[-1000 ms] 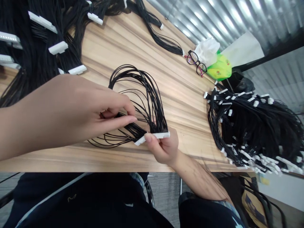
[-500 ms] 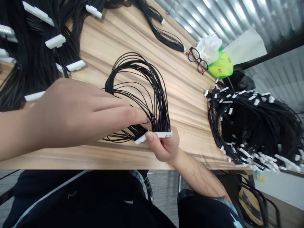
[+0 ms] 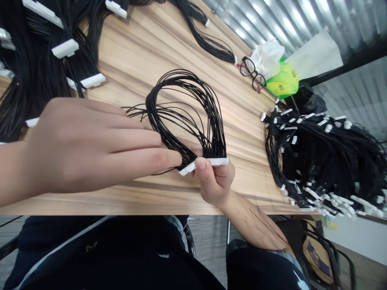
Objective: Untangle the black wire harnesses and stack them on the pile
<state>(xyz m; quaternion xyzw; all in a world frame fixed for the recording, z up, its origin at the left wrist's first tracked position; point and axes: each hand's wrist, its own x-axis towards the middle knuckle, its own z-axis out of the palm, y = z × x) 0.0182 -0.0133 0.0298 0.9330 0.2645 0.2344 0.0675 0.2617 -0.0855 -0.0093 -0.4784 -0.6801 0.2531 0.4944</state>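
Right hand [image 3: 215, 183] has the white connectors [image 3: 219, 161] of the black wires [image 3: 155, 121] pinched under its thumb, with the wires looping up over the near part of the surface [image 3: 248, 125]. Left hand [image 3: 90, 149] is back-side up, fingers pressed together, tips at the wires just beside the connectors. Its thumb's hidden, so can't tell if it's gripping. Big cable pile [image 3: 326, 161] over on the right, another heap [image 3: 36, 80] upper left, glasses [image 3: 253, 75] near a green bag [image 3: 282, 82].
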